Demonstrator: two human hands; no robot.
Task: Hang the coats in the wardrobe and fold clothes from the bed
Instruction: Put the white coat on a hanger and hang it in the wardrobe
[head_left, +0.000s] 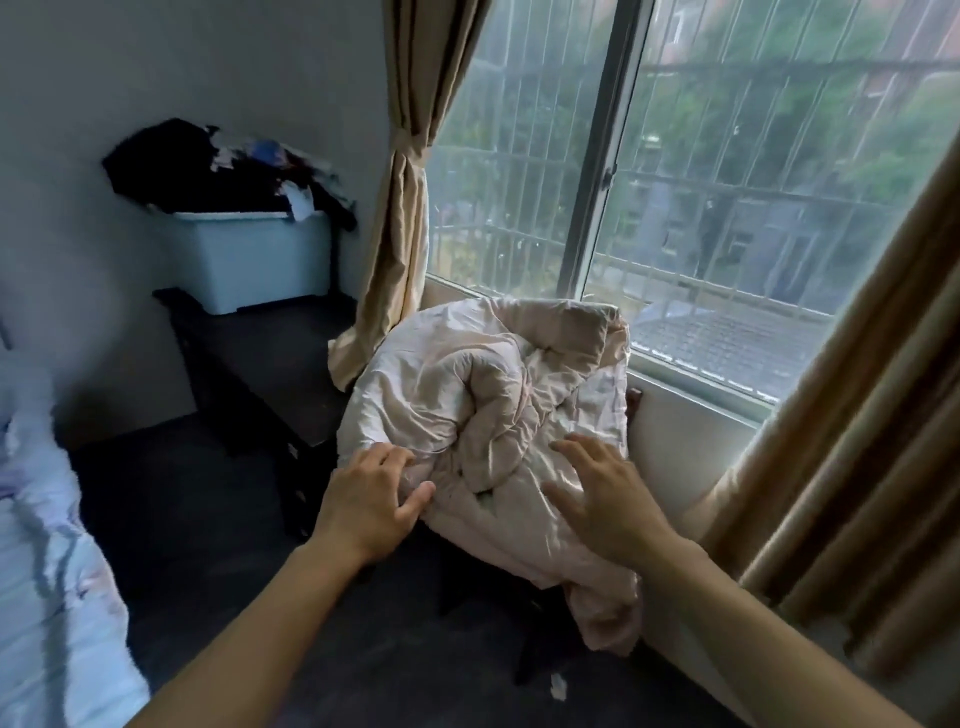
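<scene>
Left hand (371, 493) curled, right hand (597, 499) splayed.

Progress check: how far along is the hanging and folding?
Done: nothing visibly hung or folded; no wardrobe in view. In hand: left hand grips and right hand spreads over the crumpled quilt by the window. Left: dark clothes heaped on the blue bin.

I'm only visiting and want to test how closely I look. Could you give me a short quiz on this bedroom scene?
1. True or false: the blue box stands on the floor.
2. What lies under the left hand and the right hand?
3. Fill in: the tied curtain hangs beside the ____.

Key:
1. False, it stands on the desk.
2. The quilt.
3. The window.
</scene>
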